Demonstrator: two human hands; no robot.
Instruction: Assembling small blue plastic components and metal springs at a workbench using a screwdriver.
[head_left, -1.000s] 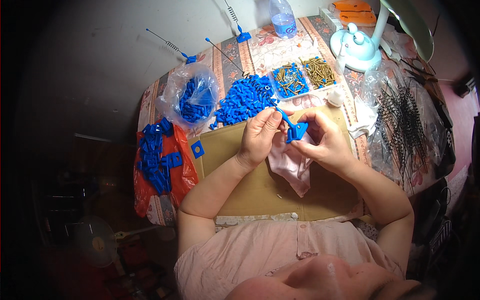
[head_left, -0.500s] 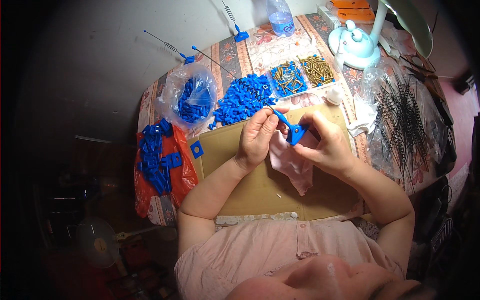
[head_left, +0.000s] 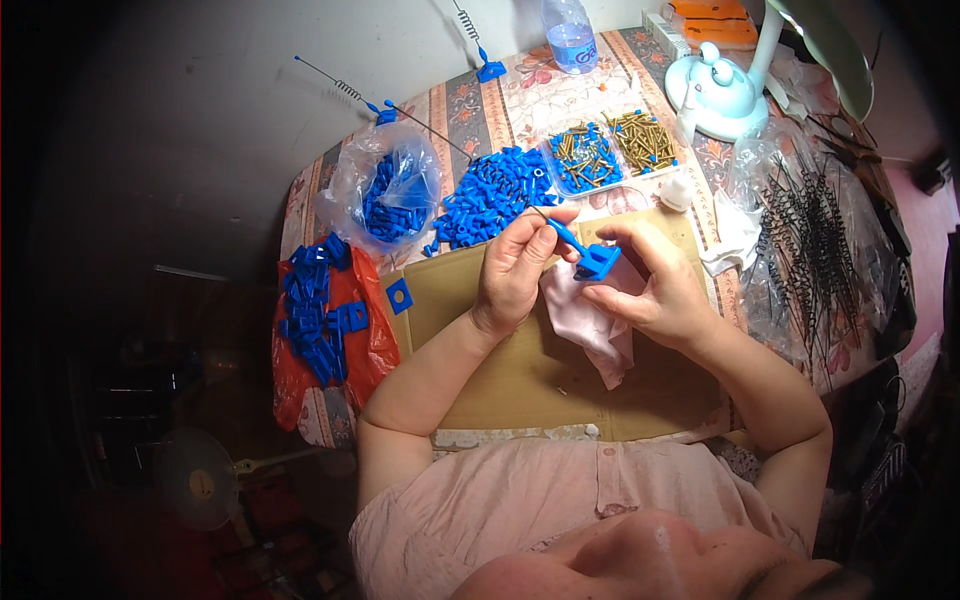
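My left hand point(head_left: 520, 265) pinches the blue stem of a spring antenna point(head_left: 566, 236), whose black coiled wire runs up and to the left over a heap of blue plastic caps point(head_left: 490, 205). My right hand point(head_left: 660, 285) has thumb and index finger around the antenna's blue square base point(head_left: 597, 262). A pale pink cloth point(head_left: 595, 325) hangs below the base, between my hands; how it is held is hidden. Under both hands lies a brown cardboard sheet point(head_left: 500, 385).
Left are a red bag point(head_left: 375, 345) with blue square parts and a clear bag point(head_left: 415, 165) of blue pieces. Behind stand a divided tray point(head_left: 620, 180) of brass screws, a small white bottle point(head_left: 675, 192), a water bottle point(head_left: 572, 45) and a lamp point(head_left: 715, 100). Black coiled wires point(head_left: 810, 250) lie right.
The antenna's base has turned between my right fingers, so another side of it faces up. My right thumb and index finger have shifted slightly. The whole view has moved a little.
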